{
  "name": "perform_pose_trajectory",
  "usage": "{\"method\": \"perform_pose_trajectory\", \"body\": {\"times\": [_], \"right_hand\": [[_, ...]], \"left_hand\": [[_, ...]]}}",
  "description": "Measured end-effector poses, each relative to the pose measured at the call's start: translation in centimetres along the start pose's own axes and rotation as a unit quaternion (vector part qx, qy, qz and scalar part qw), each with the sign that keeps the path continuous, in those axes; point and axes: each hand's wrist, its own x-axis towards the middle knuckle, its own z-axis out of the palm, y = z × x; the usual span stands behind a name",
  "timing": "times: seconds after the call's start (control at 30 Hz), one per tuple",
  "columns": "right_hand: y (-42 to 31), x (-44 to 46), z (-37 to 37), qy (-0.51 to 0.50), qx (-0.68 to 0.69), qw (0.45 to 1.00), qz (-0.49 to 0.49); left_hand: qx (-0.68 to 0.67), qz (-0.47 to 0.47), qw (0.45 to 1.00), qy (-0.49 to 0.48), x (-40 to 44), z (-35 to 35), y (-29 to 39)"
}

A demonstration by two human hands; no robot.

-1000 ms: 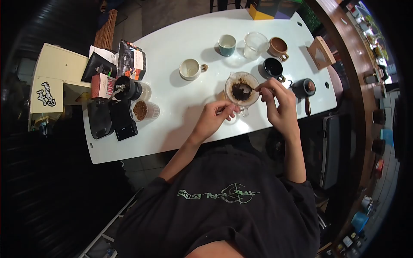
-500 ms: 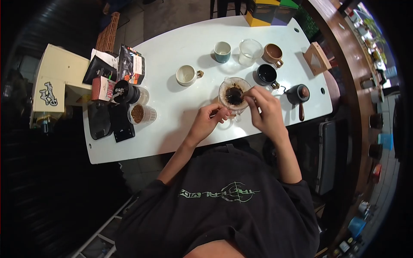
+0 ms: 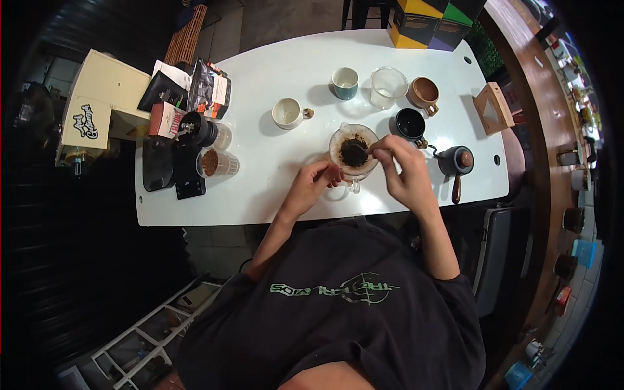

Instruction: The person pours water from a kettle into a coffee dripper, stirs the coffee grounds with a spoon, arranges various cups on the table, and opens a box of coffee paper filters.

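Observation:
A glass dripper (image 3: 335, 151) lined with a paper filter stands near the table's front edge, dark wet coffee grounds (image 3: 354, 153) inside it. Over its right rim my right hand (image 3: 402, 166) pinches the handle of a small spoon (image 3: 372, 149), whose tip reaches toward the grounds. My left hand (image 3: 314, 184) is at the dripper's lower left, its fingers curled near the rim; whether they touch the glass or hold anything is unclear. Behind the dripper are a white cup (image 3: 287, 114), a teal cup (image 3: 345, 83), a clear plastic cup (image 3: 389, 88), a brown cup (image 3: 424, 92) and a black cup (image 3: 410, 123).
On the right are a dark grinder (image 3: 456, 160) with a wooden-handled crank and a wooden stand (image 3: 493, 108). Coffee bags (image 3: 209, 89), a cup of brown grounds (image 3: 218, 164) and a black scale (image 3: 158, 164) stand left. A colourful box (image 3: 432, 25) sits at the back.
The camera view has shifted. My right hand has moved slightly with the spoon at the dripper, and the grounds' surface looks different. My left hand stays beside the dripper.

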Motion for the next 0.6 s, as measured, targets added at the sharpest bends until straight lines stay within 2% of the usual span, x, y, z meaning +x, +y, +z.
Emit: {"method": "perform_pose_trajectory", "body": {"times": [0.17,0.27,0.37,0.43,0.5,0.6], "right_hand": [[0.4,0.1,0.3,-0.026,-0.017,0.999,-0.005],[0.2,0.1,0.4,0.016,-0.064,0.998,-0.024],[-0.4,0.2,0.2,0.033,-0.043,0.998,0.014],[0.0,-0.1,0.3,0.032,-0.078,0.996,0.011],[-0.9,-0.1,0.1,0.01,-0.012,0.999,0.032],[-0.9,0.0,-0.1,0.031,-0.002,0.999,0.017]], "left_hand": [[-0.007,-0.009,1.0,-0.027,0.5,0.0,0.4],[0.007,-0.002,0.999,-0.04,0.8,-0.5,0.2],[0.004,-0.006,0.999,-0.039,0.8,-0.6,0.0],[0.006,-0.005,0.999,-0.045,1.0,-0.6,-0.1],[0.012,-0.001,0.999,-0.05,1.0,-0.9,0.1],[0.009,-0.004,0.998,-0.067,1.4,-1.1,0.3]]}}
